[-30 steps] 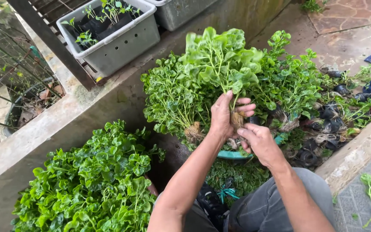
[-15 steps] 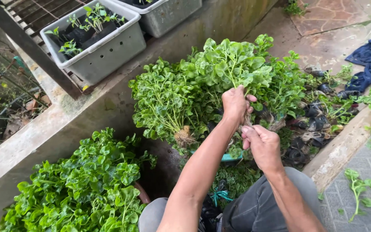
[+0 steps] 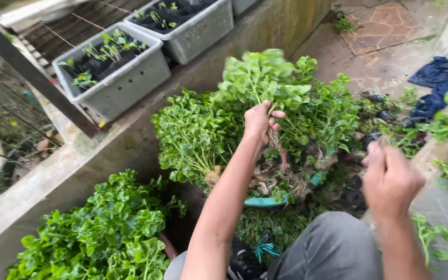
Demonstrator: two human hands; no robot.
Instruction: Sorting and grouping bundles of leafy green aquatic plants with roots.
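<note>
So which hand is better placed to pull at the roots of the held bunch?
Probably the right hand: it is free, though blurred and off to the side. The left hand is closed around the leafy bunch.

Glossy green leaves on the plant bunch (image 3: 263,78), tangled fibrous roots (image 3: 273,142), matt grey plastic planter box (image 3: 125,83), rough stained concrete ledge (image 3: 79,166), crumpled blue cloth (image 3: 436,85), smooth teal plastic basin (image 3: 265,201)

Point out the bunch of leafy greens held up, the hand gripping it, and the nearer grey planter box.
bunch of leafy greens (image 3: 265,78), head view, on its upper leaves.
left hand (image 3: 257,123), head view, back of the hand.
grey planter box (image 3: 130,85), head view, front wall.
</note>
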